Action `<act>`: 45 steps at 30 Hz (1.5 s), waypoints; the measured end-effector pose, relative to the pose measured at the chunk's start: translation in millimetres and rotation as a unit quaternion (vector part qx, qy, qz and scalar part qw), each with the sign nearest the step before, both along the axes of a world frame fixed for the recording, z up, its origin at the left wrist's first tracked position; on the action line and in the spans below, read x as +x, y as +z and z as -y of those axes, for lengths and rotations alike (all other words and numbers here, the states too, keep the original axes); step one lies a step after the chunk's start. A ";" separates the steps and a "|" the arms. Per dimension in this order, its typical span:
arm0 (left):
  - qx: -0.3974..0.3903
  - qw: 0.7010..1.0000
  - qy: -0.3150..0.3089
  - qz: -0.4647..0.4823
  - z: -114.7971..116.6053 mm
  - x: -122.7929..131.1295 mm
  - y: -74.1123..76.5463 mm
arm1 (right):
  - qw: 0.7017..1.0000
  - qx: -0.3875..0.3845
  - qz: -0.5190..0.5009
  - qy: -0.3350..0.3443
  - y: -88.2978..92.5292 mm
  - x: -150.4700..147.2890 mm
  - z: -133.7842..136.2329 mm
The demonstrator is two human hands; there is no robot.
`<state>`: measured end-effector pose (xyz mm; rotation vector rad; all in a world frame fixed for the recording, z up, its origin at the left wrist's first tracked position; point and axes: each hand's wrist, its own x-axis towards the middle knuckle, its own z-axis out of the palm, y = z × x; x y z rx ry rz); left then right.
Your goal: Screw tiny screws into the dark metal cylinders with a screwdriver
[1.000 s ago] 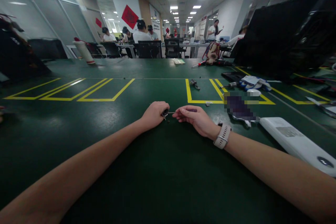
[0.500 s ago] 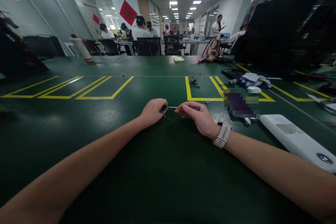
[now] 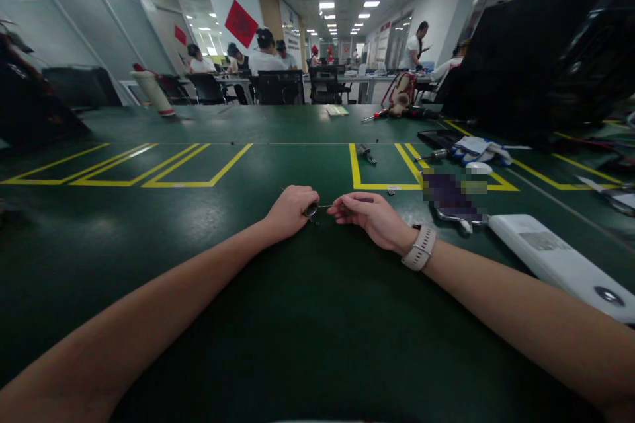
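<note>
My left hand (image 3: 290, 213) is closed around a hollow metal cylinder (image 3: 311, 209), whose round open end faces me and to the right. Most of the cylinder is hidden by the fingers. In my right hand (image 3: 364, 215) is a slim screwdriver (image 3: 367, 200) with a dark handle, pinched between thumb and fingers. Its thin shaft points left at the cylinder; whether the tip touches it I cannot tell. On the green table (image 3: 307, 317), a tiny ring-like part (image 3: 317, 223) lies just below the cylinder.
Beyond my hands lie a metal fitting (image 3: 368, 154) and a small metal piece (image 3: 391, 192). To the right are a phone (image 3: 454, 198), a white device (image 3: 560, 258), gloves (image 3: 481, 151) and a dark monitor (image 3: 536, 59). A bottle (image 3: 155, 94) stands at the far left.
My left hand has turned the cylinder a little, and its open end has shifted slightly right. The screwdriver in my right hand has moved slightly left. A standing person in the background has moved.
</note>
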<state>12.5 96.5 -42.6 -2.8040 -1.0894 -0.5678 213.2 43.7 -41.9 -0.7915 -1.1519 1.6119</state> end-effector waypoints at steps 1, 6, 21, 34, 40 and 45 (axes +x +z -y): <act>-0.002 1.000 0.000 0.001 -0.1 -0.1 0.0 | 1.000 -0.004 -0.003 0.005 0.5 0.5 -0.4; -0.018 1.000 0.021 0.014 -0.3 0.4 0.6 | 1.000 0.006 0.002 0.004 0.0 -0.1 0.8; -0.057 0.938 0.283 0.193 -13.5 -4.9 -0.1 | 0.947 0.171 0.240 -0.129 -8.4 -4.0 0.1; 0.054 0.929 0.302 0.209 -20.1 -18.5 2.7 | 0.868 0.255 0.426 0.003 -6.2 -48.6 -30.7; 0.050 0.915 0.334 0.222 -27.1 -36.1 7.4 | 0.787 0.425 0.431 0.116 -4.2 -40.9 2.6; 0.075 0.927 0.302 0.211 -25.9 -37.7 11.8 | 0.692 0.535 0.466 0.132 3.7 -16.6 32.6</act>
